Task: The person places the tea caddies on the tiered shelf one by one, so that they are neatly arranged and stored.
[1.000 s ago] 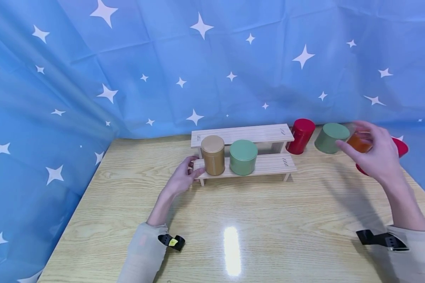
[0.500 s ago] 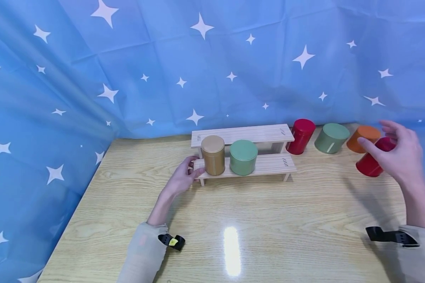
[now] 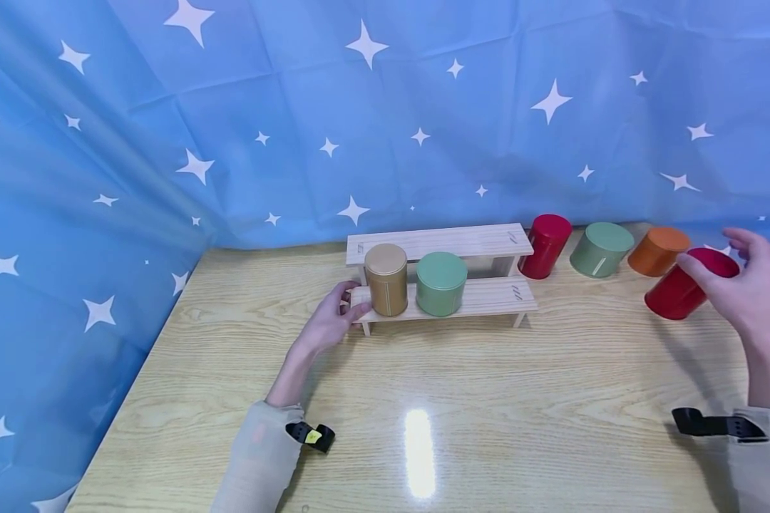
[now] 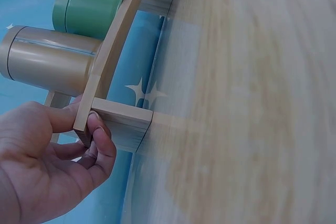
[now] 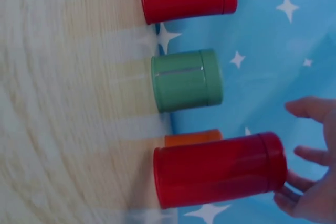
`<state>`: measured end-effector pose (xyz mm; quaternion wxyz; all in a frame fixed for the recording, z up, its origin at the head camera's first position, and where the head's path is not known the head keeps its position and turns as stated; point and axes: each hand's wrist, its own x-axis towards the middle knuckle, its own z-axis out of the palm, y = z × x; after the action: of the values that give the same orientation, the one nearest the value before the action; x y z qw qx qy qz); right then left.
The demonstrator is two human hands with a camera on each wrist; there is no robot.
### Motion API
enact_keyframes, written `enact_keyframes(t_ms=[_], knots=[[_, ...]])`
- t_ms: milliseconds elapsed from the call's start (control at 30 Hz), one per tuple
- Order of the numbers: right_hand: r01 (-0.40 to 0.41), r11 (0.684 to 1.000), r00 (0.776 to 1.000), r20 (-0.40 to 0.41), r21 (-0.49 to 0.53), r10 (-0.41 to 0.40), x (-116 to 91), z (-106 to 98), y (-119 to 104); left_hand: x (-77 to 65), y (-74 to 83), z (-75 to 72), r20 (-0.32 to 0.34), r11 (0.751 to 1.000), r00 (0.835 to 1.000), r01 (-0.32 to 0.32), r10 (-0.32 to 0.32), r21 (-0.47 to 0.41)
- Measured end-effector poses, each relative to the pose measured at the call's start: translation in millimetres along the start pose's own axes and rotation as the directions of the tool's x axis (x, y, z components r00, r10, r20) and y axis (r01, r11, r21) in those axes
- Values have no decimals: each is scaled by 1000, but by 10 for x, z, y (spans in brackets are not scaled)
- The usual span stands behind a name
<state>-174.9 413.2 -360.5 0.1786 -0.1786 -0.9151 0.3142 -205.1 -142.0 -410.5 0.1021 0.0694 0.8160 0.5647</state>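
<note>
My left hand (image 3: 334, 318) pinches the left end of the lower board of a two-step wooden shelf (image 3: 488, 299), thumb on top and fingers curled beneath in the left wrist view. On that board stand a gold canister (image 3: 387, 281) and a wide green canister (image 3: 440, 285). At the far right my right hand (image 3: 753, 285) is spread beside the lid of a tall red canister (image 3: 680, 292), which stands on the table. The thumb overlaps the lid in the head view. In the right wrist view fingertips (image 5: 286, 200) lie close to the lid; contact is hard to tell.
Behind the tall red canister are an orange canister (image 3: 658, 253), another green canister (image 3: 599, 251) and a slim red canister (image 3: 544, 247) beside the shelf. A blue star-patterned cloth (image 3: 423, 107) hangs along the back of the wooden table (image 3: 488, 413).
My right hand has moved right, from in front of the orange canister to the tall red one, uncovering the orange canister. The left hand has kept its hold on the shelf.
</note>
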Motion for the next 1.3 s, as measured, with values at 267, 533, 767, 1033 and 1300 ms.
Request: enact_keyframes(t_ms=[267,533,767,1033,1300], knots=[[-45,999,998,41,11,45,40,27,140,10,-2,-5,-3,1000,1000,-8,8,6],[-80,996,992,98,26,77,55,38,263,1,-18,-9,3,1000,1000,-1,1,-6],[-83,996,989,126,22,80,58,28,290,-4,-26,-8,7,1000,1000,-1,1,-11],[-94,995,994,65,14,93,59,44,253,2,-16,-8,9,1000,1000,0,0,-30],[-78,997,997,4,19,78,46,57,156,5,-22,-9,8,1000,1000,1,0,-23]])
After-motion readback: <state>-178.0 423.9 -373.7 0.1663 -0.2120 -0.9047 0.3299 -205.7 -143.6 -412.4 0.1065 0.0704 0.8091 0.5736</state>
